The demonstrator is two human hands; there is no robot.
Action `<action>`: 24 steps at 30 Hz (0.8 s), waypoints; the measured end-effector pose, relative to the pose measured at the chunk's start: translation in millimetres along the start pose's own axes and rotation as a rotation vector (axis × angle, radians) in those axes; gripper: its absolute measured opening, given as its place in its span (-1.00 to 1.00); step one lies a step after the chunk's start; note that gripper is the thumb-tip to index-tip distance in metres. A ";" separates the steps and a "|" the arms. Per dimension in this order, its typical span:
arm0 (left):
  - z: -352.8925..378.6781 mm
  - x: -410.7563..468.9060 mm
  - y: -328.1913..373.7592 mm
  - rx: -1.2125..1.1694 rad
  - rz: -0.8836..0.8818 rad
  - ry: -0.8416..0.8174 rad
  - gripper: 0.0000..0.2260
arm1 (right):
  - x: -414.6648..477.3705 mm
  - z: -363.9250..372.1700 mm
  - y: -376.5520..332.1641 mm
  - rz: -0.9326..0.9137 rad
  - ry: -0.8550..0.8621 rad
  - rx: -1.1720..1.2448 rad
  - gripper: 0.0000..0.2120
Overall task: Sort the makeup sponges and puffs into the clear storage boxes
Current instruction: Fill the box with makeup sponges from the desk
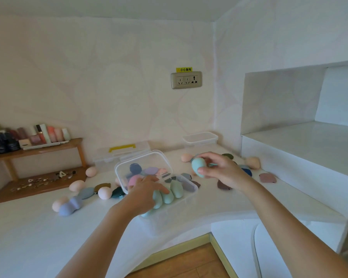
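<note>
A clear storage box (pixel 186 199) sits mid-counter, its raised lid (pixel 143 157) leaning back, with teal sponges (pixel 176 188) standing in its front part. My left hand (pixel 147 191) reaches into the box, fingers resting on the teal sponges. My right hand (pixel 223 169) hovers to the right of the box and grips a teal egg-shaped sponge (pixel 197 166). Through the lid I see puffs in navy, lilac and pink (pixel 149 171). Peach sponges (pixel 76 185), a lilac sponge (pixel 70 205) and flat puffs (pixel 266 177) lie loose on the counter.
A second clear box (pixel 200 138) stands at the back right corner, and a case with a yellow handle (pixel 122 150) lies behind the open box. A wooden shelf (pixel 38 149) with cosmetics is at left. White shelving (pixel 299 149) rises at right.
</note>
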State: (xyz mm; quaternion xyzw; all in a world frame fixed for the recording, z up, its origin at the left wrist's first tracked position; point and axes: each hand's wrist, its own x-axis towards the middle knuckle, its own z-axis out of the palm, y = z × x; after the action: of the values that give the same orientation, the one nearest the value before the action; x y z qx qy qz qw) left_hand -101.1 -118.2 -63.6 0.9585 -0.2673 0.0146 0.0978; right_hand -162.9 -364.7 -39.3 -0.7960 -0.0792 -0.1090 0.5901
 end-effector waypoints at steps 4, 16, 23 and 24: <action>-6.9 -16.7 -14.0 -0.047 -0.033 -0.040 -0.59 | -1.7 33.5 -19.6 0.014 -0.126 0.117 -0.74; -29.5 -65.9 -51.6 -0.169 -0.031 -0.100 -0.41 | 13.2 116.4 -29.0 0.100 -0.378 0.119 -0.75; -41.4 -80.6 -71.8 -0.341 -0.064 -0.080 -0.47 | 13.9 139.7 -40.4 0.098 -0.469 -0.180 -0.66; -42.1 -81.8 -75.5 -0.369 -0.061 -0.060 -0.46 | 13.7 142.4 -41.8 0.095 -0.483 -0.183 -0.69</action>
State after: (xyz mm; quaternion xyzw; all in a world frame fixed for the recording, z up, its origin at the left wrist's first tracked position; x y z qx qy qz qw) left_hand -131.2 -5.0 -42.5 0.9321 -0.2389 -0.0664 0.2640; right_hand -149.0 -216.4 -36.9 -0.8519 -0.1700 0.1053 0.4840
